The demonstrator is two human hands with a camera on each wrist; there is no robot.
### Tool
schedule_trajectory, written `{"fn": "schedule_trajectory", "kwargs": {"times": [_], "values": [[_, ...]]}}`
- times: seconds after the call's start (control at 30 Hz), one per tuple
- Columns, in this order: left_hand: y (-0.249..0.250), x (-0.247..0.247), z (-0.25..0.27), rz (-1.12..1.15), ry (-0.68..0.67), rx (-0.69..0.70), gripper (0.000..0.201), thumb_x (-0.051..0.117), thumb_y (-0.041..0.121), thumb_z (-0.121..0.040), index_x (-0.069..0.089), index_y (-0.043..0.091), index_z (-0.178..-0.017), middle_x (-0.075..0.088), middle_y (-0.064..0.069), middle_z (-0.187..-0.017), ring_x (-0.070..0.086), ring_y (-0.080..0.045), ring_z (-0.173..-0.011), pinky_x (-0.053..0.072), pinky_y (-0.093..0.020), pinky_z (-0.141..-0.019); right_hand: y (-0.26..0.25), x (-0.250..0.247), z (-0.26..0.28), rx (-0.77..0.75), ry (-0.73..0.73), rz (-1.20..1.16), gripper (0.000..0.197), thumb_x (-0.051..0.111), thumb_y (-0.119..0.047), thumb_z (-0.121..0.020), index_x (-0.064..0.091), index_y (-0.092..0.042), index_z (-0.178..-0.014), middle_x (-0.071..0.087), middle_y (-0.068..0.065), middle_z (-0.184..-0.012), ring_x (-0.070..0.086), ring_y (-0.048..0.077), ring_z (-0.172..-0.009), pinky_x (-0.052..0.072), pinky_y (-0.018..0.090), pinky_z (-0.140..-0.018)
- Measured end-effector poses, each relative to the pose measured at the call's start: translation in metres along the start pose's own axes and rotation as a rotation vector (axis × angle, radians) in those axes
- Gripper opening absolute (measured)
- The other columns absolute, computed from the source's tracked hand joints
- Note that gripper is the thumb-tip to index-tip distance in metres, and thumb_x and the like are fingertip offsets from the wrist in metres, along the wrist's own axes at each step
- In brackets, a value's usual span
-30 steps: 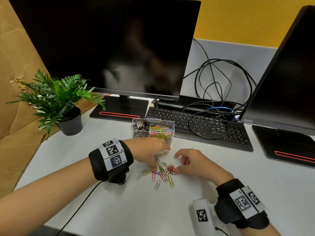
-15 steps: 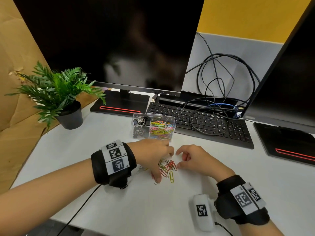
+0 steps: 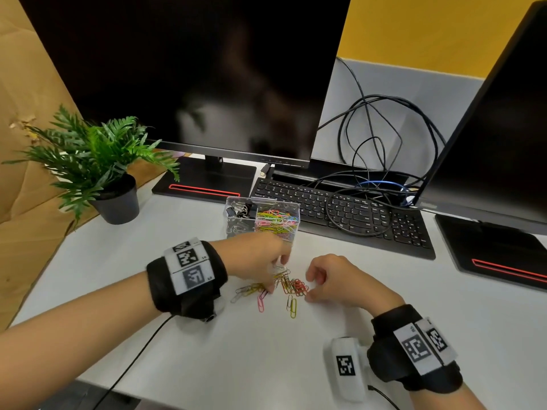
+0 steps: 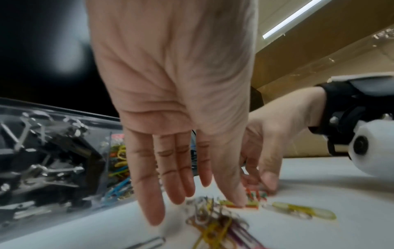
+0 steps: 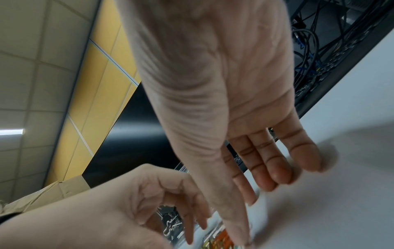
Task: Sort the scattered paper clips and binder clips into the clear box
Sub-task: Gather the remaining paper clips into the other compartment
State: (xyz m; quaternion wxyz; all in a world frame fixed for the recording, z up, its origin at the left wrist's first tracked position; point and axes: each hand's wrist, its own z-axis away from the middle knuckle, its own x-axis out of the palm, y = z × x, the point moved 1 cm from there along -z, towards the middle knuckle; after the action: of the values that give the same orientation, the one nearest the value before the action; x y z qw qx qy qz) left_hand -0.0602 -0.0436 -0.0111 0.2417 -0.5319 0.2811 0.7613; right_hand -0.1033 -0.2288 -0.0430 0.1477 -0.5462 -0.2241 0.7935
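Note:
A loose heap of coloured paper clips (image 3: 288,284) lies on the white desk between my two hands. My left hand (image 3: 275,276) hangs over the heap's left side, fingers straight and pointing down, thumb tip touching the clips (image 4: 217,219); it holds nothing. My right hand (image 3: 310,287) sits on the heap's right side with relaxed fingers, its thumb pressed on the red clips (image 5: 219,240). Just behind the hands stands the clear box (image 3: 227,220): black and silver binder clips fill its left compartment, coloured paper clips its right one.
A black keyboard (image 3: 340,214) with a looped cable lies behind the box, between two dark monitors (image 3: 192,69). A potted plant (image 3: 115,199) stands at the left. A wall of cardboard (image 3: 26,143) runs along the desk's left edge.
The clips have been raked from a wide scatter into a tighter heap. My left hand has drawn back, uncovering clips on the heap's left, and the right hand has closed in.

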Motion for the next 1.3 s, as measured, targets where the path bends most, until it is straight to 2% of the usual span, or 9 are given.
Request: {"fn": "schedule_trajectory", "kwargs": {"times": [0.13,0.27,0.47,0.67,0.83,0.93,1.07,1.2,1.3], "values": [[-0.026,-0.003,0.024,-0.029,-0.180,-0.173,0.064,0.087,0.038,-0.063,0.053,0.017,-0.114,0.056,0.002,-0.099,0.060,-0.022,-0.085,0.044,-0.023,-0.054,-0.001,0.002,0.000,-0.029,-0.006,0.043,0.013,0.076,-0.017,-0.073,0.063,-0.017,-0.075,0.059,-0.006,-0.073,0.054,0.011,-0.066,0.043,0.022,-0.058],[-0.033,0.006,0.029,0.052,-0.215,-0.208,0.044,0.083,0.020,-0.071,0.057,0.007,-0.104,0.060,0.000,-0.083,0.063,-0.021,-0.061,0.043,-0.019,-0.044,-0.010,0.009,-0.002,-0.110,0.030,0.058,0.020,0.068,-0.012,-0.079,0.059,-0.020,-0.062,0.055,-0.011,-0.063,0.048,0.004,-0.057,0.036,0.017,-0.055],[-0.019,0.010,0.010,0.126,-0.128,-0.122,0.020,0.077,0.012,-0.078,0.061,0.010,-0.090,0.059,0.006,-0.068,0.067,-0.020,-0.065,0.046,-0.020,-0.050,-0.018,0.018,-0.002,-0.194,0.063,0.015,0.002,0.066,-0.014,-0.083,0.067,-0.015,-0.084,0.052,-0.011,-0.065,0.047,0.004,-0.060,0.037,0.019,-0.056],[-0.014,0.005,0.003,0.140,-0.070,-0.096,0.051,0.080,0.020,-0.075,0.052,0.015,-0.117,0.061,-0.002,-0.101,0.050,-0.008,-0.068,0.037,-0.015,-0.049,-0.008,0.013,-0.006,-0.119,0.089,0.009,0.038,0.068,-0.023,-0.083,0.058,-0.022,-0.120,0.057,-0.005,-0.079,0.054,0.012,-0.074,0.037,0.020,-0.061],[-0.015,0.007,0.003,0.057,-0.113,-0.066,0.087,0.087,0.028,-0.065,0.039,0.025,-0.137,0.045,0.001,-0.120,0.048,-0.019,-0.105,0.051,-0.035,-0.083,-0.016,0.017,-0.005,-0.183,-0.007,0.047,0.031,0.059,-0.018,-0.090,0.062,-0.018,-0.121,0.052,-0.003,-0.076,0.049,0.013,-0.071,0.037,0.024,-0.062],[-0.012,0.008,-0.002,0.044,-0.110,-0.015,0.086,0.087,0.028,-0.065,0.041,0.026,-0.138,0.042,0.000,-0.123,0.046,-0.019,-0.110,0.048,-0.033,-0.086,-0.019,0.018,-0.006,-0.211,-0.014,0.032,0.029,0.058,-0.016,-0.089,0.064,-0.020,-0.117,0.053,0.001,-0.077,0.049,0.016,-0.071,0.036,0.023,-0.062],[-0.006,0.008,-0.006,0.057,-0.105,0.075,0.077,0.084,0.025,-0.070,0.046,0.026,-0.137,0.040,0.000,-0.126,0.041,-0.002,-0.078,0.033,-0.019,-0.069,-0.006,0.010,-0.010,-0.122,0.097,0.038,0.036,0.066,-0.021,-0.083,0.062,-0.022,-0.118,0.052,-0.007,-0.079,0.049,0.009,-0.073,0.034,0.015,-0.060],[-0.004,0.006,-0.009,0.019,-0.085,0.159,0.060,0.079,0.023,-0.076,0.054,0.024,-0.131,0.044,0.001,-0.127,0.038,-0.006,-0.088,0.031,-0.018,-0.071,0.008,0.000,-0.011,-0.044,0.158,0.041,0.026,0.066,-0.021,-0.082,0.064,-0.019,-0.108,0.052,-0.008,-0.078,0.051,0.011,-0.074,0.035,0.018,-0.060],[-0.004,0.007,-0.014,0.021,-0.033,0.211,0.044,0.077,0.022,-0.077,0.062,0.022,-0.119,0.053,0.002,-0.115,0.041,-0.004,-0.078,0.032,-0.018,-0.062,0.013,-0.003,-0.010,-0.016,0.164,0.037,0.024,0.066,-0.022,-0.083,0.064,-0.020,-0.106,0.054,-0.005,-0.081,0.052,0.011,-0.074,0.036,0.018,-0.059]]}}
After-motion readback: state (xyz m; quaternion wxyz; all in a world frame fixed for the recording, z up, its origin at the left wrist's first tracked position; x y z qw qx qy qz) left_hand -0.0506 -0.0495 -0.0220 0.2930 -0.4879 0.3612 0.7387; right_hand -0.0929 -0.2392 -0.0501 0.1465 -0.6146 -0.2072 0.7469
